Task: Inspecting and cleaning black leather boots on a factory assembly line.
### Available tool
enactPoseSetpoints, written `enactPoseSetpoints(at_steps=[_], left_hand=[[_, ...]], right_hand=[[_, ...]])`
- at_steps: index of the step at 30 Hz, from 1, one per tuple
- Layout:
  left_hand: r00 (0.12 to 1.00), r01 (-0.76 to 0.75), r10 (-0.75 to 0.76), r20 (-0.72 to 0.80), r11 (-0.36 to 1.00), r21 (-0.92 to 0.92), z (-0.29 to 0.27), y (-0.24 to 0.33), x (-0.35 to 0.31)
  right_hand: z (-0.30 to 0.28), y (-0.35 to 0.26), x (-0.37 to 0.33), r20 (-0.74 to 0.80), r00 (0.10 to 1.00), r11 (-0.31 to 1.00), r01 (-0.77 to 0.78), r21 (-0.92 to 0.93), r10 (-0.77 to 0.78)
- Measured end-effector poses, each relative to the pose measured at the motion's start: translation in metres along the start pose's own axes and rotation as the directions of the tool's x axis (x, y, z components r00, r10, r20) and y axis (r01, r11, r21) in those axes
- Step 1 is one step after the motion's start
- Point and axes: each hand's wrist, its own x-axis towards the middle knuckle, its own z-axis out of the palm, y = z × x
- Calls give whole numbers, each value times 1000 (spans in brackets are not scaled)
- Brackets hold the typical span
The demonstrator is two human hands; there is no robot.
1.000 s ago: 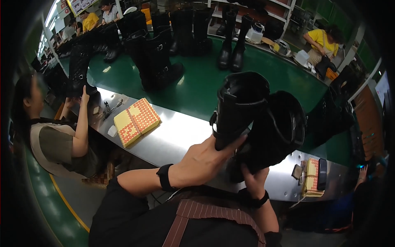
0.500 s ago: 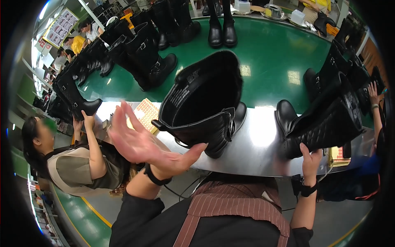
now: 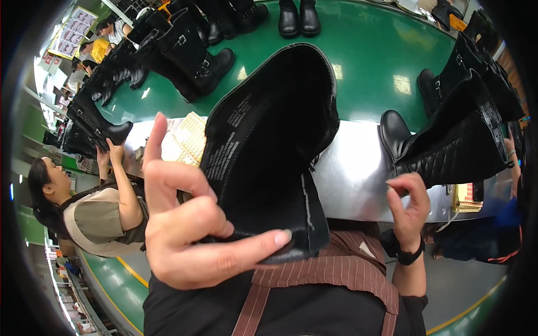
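A tall black boot [image 3: 269,151] leans toward me in the middle, its wide shaft opening facing up and showing the dark lining with pale print. My left hand [image 3: 190,224] pinches the near rim of that shaft, the thumb along the outside edge and the index finger raised. A pale line runs down the shaft's inner side near the rim. My right hand [image 3: 410,207] is loosely curled, with thumb and index tips close but apart and nothing visible between them. It is just in front of a second black boot [image 3: 454,148] with a quilted shaft, lying tilted on the metal bench edge [image 3: 356,193].
Black buckled boots [image 3: 193,56] crowd the green table [image 3: 370,67] at the far left. A pair of boots [image 3: 300,19] stands at the far middle, and more boots [image 3: 476,73] stand at right. Sheets of stickers [image 3: 189,137] lie at left. A co-worker [image 3: 95,207] at left handles another boot.
The middle boot has tipped toward me, and my open left hand has closed on its rim. My right hand has moved up slightly and curled away from the right boot.
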Motion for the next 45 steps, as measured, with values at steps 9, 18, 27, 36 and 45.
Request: enactPoseSetpoints(at_steps=[9, 18, 27, 36, 45], left_hand=[[999, 19, -20, -48, 1000, -18, 5, 18, -15], [748, 250, -326, -579, 945, -209, 86, -43, -8], [536, 642, -728, 427, 23, -767, 183, -36, -107], [553, 625, -686, 474, -36, -780, 188, -40, -113], [624, 697, -657, 423, 225, -681, 194, -44, -116]], right_hand=[[62, -59, 59, 138, 971, 958, 157, 239, -193], [82, -13, 75, 74, 981, 983, 178, 55, -182], [111, 38, 11, 513, 737, 832, -549, 74, 441], [123, 51, 28, 794, 400, 589, -805, 67, 458], [102, 5, 41, 776, 575, 432, -788, 439, 260]])
